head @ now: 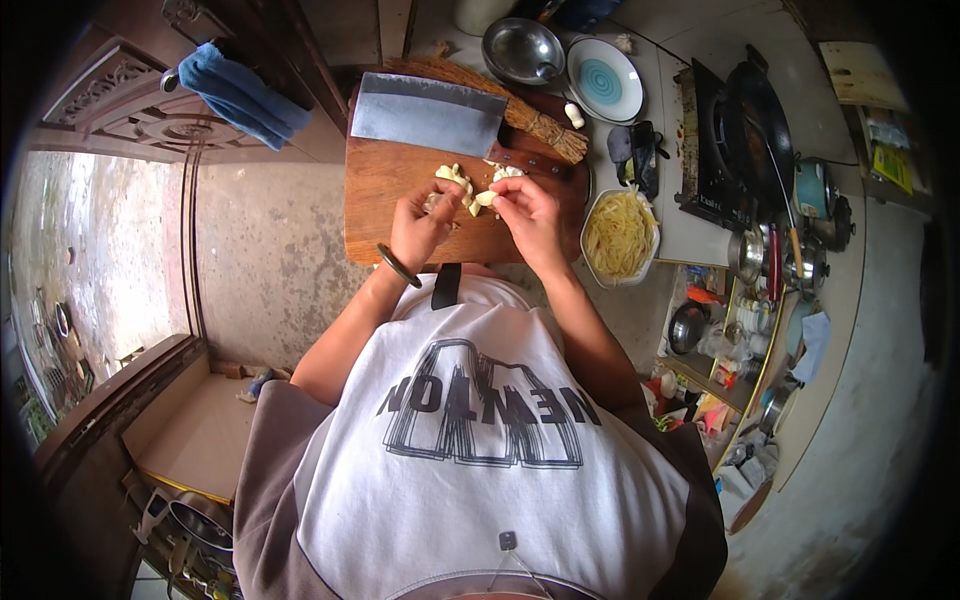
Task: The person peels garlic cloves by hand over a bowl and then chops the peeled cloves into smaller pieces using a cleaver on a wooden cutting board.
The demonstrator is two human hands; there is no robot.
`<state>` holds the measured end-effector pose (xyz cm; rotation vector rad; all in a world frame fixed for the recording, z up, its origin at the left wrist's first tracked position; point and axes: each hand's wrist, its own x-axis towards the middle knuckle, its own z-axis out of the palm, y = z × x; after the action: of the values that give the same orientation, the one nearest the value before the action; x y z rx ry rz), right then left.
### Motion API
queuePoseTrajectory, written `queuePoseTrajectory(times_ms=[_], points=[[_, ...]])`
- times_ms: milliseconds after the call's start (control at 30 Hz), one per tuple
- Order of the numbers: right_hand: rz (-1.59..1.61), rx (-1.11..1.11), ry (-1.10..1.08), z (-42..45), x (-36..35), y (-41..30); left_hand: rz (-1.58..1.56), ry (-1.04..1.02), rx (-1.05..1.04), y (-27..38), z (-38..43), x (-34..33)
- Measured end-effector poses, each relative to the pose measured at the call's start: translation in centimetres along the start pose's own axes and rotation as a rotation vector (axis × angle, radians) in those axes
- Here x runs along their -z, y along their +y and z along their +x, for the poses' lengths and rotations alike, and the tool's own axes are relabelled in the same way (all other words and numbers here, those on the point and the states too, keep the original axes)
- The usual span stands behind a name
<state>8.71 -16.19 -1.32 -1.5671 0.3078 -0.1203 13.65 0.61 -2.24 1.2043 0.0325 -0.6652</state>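
Over a wooden cutting board [379, 199], my right hand [534, 221] pinches a pale garlic clove [486, 198] between thumb and fingertips. My left hand [421, 229], with a dark bangle at the wrist, is held just across from it. Its thumb and fingers are drawn together, but whether anything is between them cannot be made out. Several peeled garlic cloves [452, 174] lie in a small pile between the hands, partly hidden by the left fingers. Papery white garlic skin [508, 172] rests beyond my right fingertips. A broad cleaver [427, 116] lies flat across the board's far side, handle to the right.
Behind the cleaver lies a straw brush [551, 133]. Beyond stand a metal bowl [523, 49] and stacked plates [606, 79]. To the right are a bowl of shredded potato-like strips [619, 234] and a wok [757, 139] on a cooktop [701, 150]. A blue towel [236, 94] hangs left.
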Motion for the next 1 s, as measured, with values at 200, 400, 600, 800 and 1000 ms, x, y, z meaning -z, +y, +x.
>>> queuePoseTrajectory(times_ms=[200,400,600,800,1000], points=[[-0.498,0.174,0.092,1.9,0.6,3.7,-0.28,0.109,0.079,-0.8,1.2,0.8],[-1.268,0.471,0.053,4.7,5.2,1.7,-0.326,0.129,0.119,-1.3,1.1,1.7],[-1.397,0.609,-0.197,7.2,6.2,0.9,-0.23,0.095,0.139,-0.9,0.9,1.3],[-1.323,0.771,-0.096,9.4,6.5,0.2,-0.13,0.155,0.144,-0.9,0.9,0.3],[-1.354,0.746,-0.037,8.7,4.9,1.3,-0.173,0.048,0.121,-2.4,1.0,1.5]])
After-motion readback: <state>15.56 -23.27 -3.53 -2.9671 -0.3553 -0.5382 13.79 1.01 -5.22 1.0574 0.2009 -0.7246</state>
